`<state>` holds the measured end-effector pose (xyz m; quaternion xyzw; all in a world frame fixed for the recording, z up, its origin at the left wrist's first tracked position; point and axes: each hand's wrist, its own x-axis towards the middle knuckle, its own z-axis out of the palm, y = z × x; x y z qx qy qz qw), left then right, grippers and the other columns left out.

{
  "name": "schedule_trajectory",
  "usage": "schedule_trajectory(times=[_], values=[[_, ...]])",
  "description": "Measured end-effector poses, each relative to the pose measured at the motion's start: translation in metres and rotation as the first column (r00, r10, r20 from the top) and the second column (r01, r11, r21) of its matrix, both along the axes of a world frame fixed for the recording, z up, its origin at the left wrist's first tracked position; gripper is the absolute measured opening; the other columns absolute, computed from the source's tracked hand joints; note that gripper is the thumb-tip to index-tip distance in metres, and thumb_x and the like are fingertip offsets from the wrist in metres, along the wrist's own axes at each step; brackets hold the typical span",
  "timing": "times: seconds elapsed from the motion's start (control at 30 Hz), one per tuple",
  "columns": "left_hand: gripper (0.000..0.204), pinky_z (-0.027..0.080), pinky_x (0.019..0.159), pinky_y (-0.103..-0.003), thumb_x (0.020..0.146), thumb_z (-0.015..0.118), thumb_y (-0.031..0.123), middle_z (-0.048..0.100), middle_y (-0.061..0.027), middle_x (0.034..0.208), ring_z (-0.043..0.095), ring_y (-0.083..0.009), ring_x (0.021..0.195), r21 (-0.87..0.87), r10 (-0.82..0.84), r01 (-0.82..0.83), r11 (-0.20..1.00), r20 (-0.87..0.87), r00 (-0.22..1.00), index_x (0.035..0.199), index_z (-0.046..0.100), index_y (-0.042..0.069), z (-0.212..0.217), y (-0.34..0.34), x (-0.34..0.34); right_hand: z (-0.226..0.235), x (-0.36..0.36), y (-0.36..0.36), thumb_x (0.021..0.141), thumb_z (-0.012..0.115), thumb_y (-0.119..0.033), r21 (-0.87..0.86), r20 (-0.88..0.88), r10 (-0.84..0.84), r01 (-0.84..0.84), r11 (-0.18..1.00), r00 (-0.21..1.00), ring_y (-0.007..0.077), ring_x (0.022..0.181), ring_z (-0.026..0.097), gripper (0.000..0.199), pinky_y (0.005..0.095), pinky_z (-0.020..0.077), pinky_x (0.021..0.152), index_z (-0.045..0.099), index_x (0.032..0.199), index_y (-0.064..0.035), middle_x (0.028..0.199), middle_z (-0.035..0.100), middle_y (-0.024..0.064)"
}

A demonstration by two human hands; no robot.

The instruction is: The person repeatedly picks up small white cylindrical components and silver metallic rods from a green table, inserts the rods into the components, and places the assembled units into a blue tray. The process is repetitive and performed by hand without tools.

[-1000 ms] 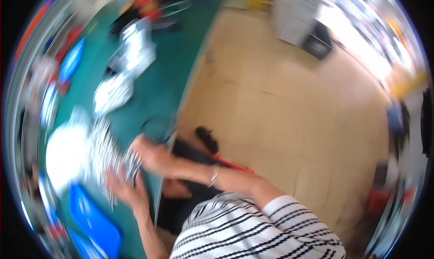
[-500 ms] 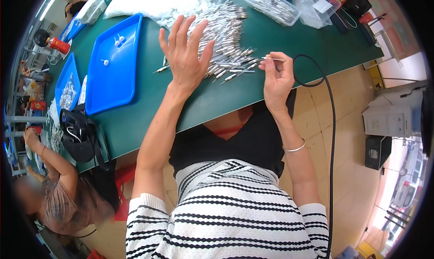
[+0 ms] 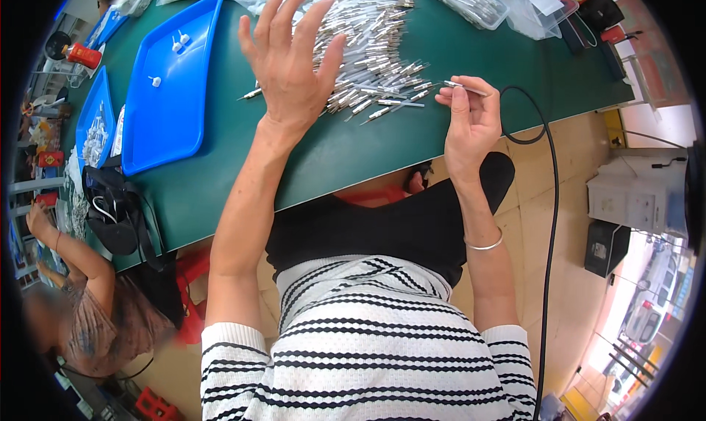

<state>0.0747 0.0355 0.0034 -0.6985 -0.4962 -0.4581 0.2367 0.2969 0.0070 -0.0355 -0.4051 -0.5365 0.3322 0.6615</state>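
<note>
My left hand [image 3: 290, 79] hovers over the left side of a heap of thin metal-tipped rods [image 3: 375, 42], its fingers spread and nothing in them. Part of the heap is hidden behind that hand. At the heap's right, my right hand [image 3: 471, 127] pinches one slim whitish rod [image 3: 471, 89] between thumb and fingers. Its thin metal tip points left, toward the loose rods at the heap's edge.
Left of the heap lies a blue tray [image 3: 165, 119] with three small white pieces [image 3: 176, 44]. A black bag [image 3: 121, 219] sits at the table's left edge. Clear plastic boxes [image 3: 540, 24] stand far right. A black cable [image 3: 553, 222] loops over the table's front edge. Another person sits at left.
The whole view has shifted slightly, with the table sliding up and left in the picture. My right hand, still pinching the rod, is a little farther right. My left hand stays spread.
</note>
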Motion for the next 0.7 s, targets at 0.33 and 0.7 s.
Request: schedule_trajectory(times=[0.33, 0.7], values=[[0.045, 0.020, 0.108, -0.049, 0.078, 0.072, 0.014, 0.055, -0.0069, 0.127, 0.042, -0.0286, 0.129, -0.077, 0.003, -0.005, 0.997, -0.018, 1.000, 0.121, 0.058, 0.013, 0.001, 0.000, 0.003, 0.001, 0.000, 0.003, 0.094, 0.053, -0.001, -0.001, -0.044, 0.008, -0.008, 1.000, 0.999, 0.0116, 0.082, 0.061, 0.010, 0.0249, 0.0539, 0.073, 0.054, 0.104, 0.0026, 0.102, 0.057, 0.0069], [0.043, 0.017, 0.110, -0.052, 0.078, 0.067, 0.004, 0.055, -0.0081, 0.125, 0.042, -0.0286, 0.127, -0.148, 0.081, -0.071, 0.986, 0.066, 0.994, 0.120, 0.058, 0.010, 0.011, 0.002, -0.006, 0.014, 0.001, 0.000, 0.094, 0.054, -0.002, -0.150, -0.109, 0.060, -0.076, 0.986, 0.992, 0.0106, 0.077, 0.061, 0.011, 0.0237, 0.0513, 0.072, 0.055, 0.104, 0.0013, 0.095, 0.061, 0.0064]])
